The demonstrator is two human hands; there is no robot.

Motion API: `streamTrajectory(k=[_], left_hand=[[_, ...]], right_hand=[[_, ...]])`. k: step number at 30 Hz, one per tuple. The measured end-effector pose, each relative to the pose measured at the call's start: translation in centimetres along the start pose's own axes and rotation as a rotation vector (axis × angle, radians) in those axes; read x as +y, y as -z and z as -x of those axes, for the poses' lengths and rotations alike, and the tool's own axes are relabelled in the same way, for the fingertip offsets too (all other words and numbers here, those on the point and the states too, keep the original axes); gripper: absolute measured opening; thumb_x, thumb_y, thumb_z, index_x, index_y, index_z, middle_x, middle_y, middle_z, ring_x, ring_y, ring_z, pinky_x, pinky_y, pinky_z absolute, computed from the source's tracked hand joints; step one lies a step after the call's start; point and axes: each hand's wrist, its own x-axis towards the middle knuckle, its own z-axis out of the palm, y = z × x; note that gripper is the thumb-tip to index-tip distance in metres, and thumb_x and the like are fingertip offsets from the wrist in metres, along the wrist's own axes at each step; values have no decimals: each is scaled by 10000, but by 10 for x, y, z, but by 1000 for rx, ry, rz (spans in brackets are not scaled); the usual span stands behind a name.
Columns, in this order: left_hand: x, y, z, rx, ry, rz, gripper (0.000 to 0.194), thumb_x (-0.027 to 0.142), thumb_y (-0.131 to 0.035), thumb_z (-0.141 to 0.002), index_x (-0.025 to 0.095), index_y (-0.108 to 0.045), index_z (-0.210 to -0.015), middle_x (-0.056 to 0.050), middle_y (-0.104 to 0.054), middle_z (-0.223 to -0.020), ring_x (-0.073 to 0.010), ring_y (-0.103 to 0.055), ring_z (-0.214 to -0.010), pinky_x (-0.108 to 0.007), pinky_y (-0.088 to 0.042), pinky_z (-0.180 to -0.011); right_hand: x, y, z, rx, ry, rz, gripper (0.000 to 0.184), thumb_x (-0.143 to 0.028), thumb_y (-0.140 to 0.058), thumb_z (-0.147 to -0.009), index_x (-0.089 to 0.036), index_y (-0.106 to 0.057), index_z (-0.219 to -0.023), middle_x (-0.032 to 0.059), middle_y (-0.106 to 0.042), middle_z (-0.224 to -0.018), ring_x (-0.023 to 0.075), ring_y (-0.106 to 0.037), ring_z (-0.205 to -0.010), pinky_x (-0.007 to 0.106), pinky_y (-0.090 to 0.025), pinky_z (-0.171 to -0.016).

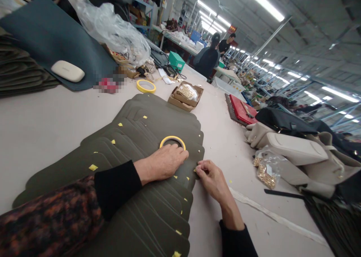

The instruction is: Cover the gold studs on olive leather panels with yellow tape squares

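Overlapping olive-green panels [158, 112] lie fanned out on the table, with small yellow tape pieces [93, 167] stuck here and there. My left hand [165, 162] is closed, its fingers curled at the near side of a roll of yellow tape [172, 137] over the panels; the hand hides part of the roll. At the panels' right edge, my right hand [210, 178] pinches thumb against forefinger, with a tiny bit of yellow tape [195, 170] showing at the fingertips.
Beyond the panels are a second yellow tape roll [146, 86] and a cardboard box [186, 95] of gold studs. Beige bags [296, 146] and a bag of gold hardware [266, 174] sit right. A white case [67, 70] lies left. People [208, 57] are farther back.
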Motion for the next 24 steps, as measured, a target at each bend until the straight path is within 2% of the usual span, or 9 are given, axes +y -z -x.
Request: streamTrajectory(k=[6,13,19,24], left_hand=[[0,1,-1,-13,4,29,108,169,-428,-918,183,-527,-959,-71,-598,-918,-225,-530,-836,-341,-411,-710],[-1,-1,0,-3,20,37,111,210,-424,-935,192,-528,-968,-68,-596,-920,-224,-532,-831,-336,-405,-700],[-1,-3,0,10,29,44,122,225,-424,-939,190,-531,-987,-73,-593,-932,-227,-539,-844,-340,-412,-714],[0,0,0,3,24,41,135,218,-424,-937,185,-539,-998,-77,-602,-940,-234,-541,-859,-345,-419,-723]], right_hand=[[-8,-2,1,25,59,67,200,-245,-529,-815,-204,-614,-639,55,-645,-898,188,-600,-837,313,-443,-780],[7,4,7,-36,17,-134,181,-295,-556,-814,-190,-637,-690,63,-643,-971,197,-598,-898,317,-458,-790],[-4,-4,7,26,108,41,183,-240,-504,-847,-201,-594,-693,53,-631,-892,188,-600,-853,321,-445,-791],[-4,-9,2,61,119,117,164,-219,-514,-832,-202,-604,-696,50,-650,-829,188,-608,-785,323,-461,-753]])
